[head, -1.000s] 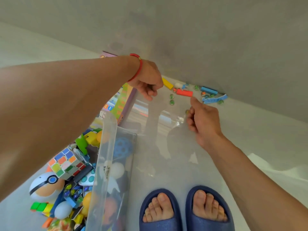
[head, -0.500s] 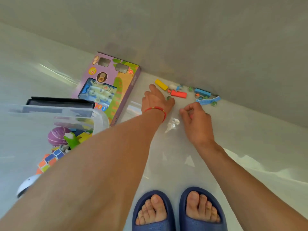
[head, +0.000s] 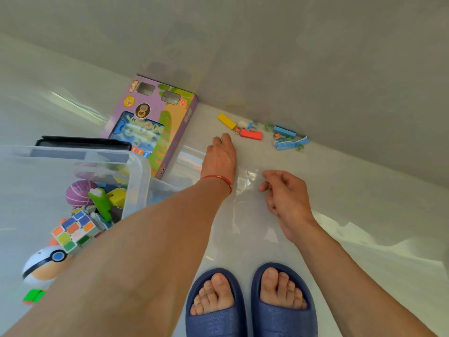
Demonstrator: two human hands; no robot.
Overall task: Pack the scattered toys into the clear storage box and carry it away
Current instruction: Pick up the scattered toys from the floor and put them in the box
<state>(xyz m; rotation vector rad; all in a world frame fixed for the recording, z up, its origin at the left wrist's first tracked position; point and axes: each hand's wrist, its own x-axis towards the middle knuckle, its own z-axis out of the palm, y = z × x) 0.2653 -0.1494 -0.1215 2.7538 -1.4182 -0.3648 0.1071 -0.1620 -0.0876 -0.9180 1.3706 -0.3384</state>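
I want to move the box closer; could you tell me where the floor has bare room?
Bare floor lies between the purple game box and the left hand, and right of the right hand. Along the wall, the blocks and marbles crowd together.

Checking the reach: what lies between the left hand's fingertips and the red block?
In the head view, only bare floor separates the left hand from the red block.

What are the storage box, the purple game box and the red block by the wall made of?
Storage box: clear, glossy plastic; the toys show through its wall. Purple game box: apparently printed cardboard with clear windows. Red block: solid, matte, sharp-edged; painted wood or plastic, can't tell.
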